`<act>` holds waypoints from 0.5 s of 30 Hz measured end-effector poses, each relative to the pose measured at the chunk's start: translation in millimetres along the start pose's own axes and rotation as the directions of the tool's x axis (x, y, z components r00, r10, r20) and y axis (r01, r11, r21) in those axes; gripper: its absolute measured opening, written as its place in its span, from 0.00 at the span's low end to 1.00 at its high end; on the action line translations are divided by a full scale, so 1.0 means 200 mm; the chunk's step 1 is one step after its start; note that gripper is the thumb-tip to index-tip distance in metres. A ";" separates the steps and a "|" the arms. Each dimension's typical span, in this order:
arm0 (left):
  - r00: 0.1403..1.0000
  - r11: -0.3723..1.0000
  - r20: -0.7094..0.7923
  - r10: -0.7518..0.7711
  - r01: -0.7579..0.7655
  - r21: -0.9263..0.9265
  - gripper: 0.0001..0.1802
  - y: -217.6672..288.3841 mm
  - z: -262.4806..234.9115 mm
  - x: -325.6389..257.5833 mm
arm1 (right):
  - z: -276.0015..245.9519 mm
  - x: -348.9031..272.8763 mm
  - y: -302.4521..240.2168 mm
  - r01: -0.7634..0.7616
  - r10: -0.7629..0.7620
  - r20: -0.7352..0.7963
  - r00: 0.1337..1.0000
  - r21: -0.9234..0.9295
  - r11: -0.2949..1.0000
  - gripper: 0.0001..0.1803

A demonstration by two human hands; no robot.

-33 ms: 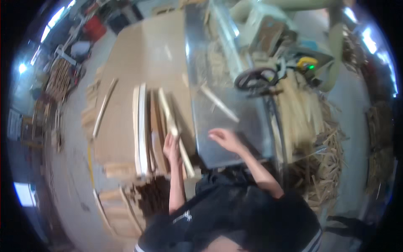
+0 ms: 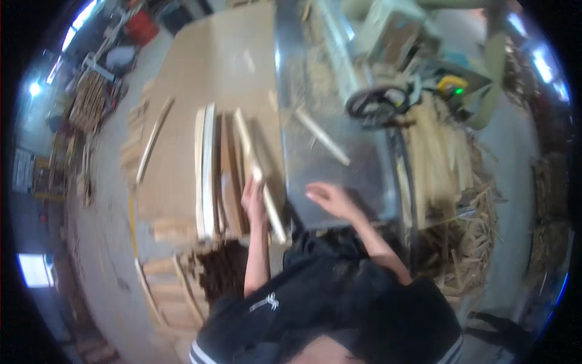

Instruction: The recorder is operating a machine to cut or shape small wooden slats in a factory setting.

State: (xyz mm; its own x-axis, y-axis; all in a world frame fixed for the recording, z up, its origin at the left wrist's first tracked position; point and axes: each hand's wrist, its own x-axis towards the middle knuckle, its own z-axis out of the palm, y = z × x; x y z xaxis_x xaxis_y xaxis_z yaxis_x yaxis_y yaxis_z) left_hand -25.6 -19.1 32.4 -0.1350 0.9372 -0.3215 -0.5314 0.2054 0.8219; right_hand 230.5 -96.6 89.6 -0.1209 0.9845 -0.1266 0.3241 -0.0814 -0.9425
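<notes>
My left hand [image 2: 253, 199] is closed round the middle of a long, pale wooden strip [image 2: 247, 142]. The strip slants over the tan board, its near end reaching toward my body. Just left of that hand lie several more strips side by side, among them a pale strip [image 2: 199, 164], a whitish one [image 2: 209, 182] and a brown one [image 2: 228, 161]. My right hand [image 2: 332, 199] hovers over the grey metal table [image 2: 370, 176], fingers loosely bent and apart, with nothing in it. Beyond it a short wooden strip [image 2: 324, 138] lies slantwise on the metal.
On the tan board [image 2: 188, 67], a single strip [image 2: 155, 139] lies at the left. A black handwheel [image 2: 377, 104] of a machine stands at the back right. Stacked pale strips [image 2: 433, 161] and a heap of wood offcuts [image 2: 479, 233] are on the right. Below left is a wooden frame [image 2: 167, 285].
The view has shifted, so the table and strips sit higher in the picture. My right hand is slightly nearer my body over the metal; my left hand keeps its hold on the strip.
</notes>
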 end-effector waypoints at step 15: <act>0.490 0.707 0.509 -0.708 0.486 0.515 0.29 -0.46 0.83 -0.61 | -0.12 -1.15 0.02 -0.205 0.248 -0.590 0.769 0.140 0.969 0.24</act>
State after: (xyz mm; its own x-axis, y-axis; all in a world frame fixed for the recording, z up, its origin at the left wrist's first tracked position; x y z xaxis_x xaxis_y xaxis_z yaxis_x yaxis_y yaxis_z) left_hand 179.8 -105.4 73.8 0.7356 0.4575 -0.4996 -0.0107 0.7453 0.6667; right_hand 282.4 -320.2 123.2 0.5405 0.8282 -0.1485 0.2073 -0.3021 -0.9305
